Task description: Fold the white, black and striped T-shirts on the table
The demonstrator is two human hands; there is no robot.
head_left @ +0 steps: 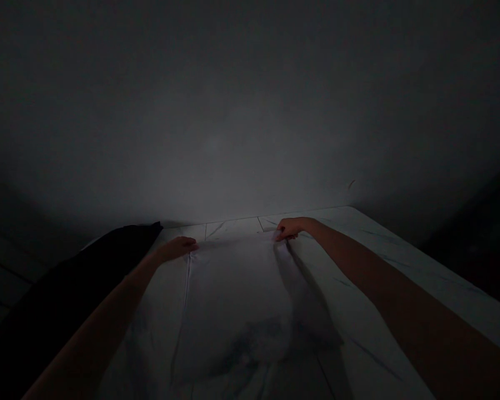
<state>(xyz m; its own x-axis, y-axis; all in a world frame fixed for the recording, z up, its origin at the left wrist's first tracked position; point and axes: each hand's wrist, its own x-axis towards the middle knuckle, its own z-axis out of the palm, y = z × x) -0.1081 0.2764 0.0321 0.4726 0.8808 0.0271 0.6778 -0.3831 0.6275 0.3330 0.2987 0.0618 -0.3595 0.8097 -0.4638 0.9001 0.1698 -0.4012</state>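
A pale cloth [237, 294] with a dark patch near its lower part hangs or lies spread between my two hands, over a white marbled table. My left hand [182, 246] pinches its upper left corner. At the upper right corner, my right hand [288, 228] grips the cloth with curled fingers. The cloth's top edge is stretched nearly straight between them, and a fold of it slants down to the right below my right hand. The light is dim, so its lower edge is hard to make out.
The white marbled table [370, 239] reaches back to a plain grey wall [241, 128]. Dark fabric [104, 266] lies along the left side, beside my left forearm. A dark area lies beyond the table's right edge.
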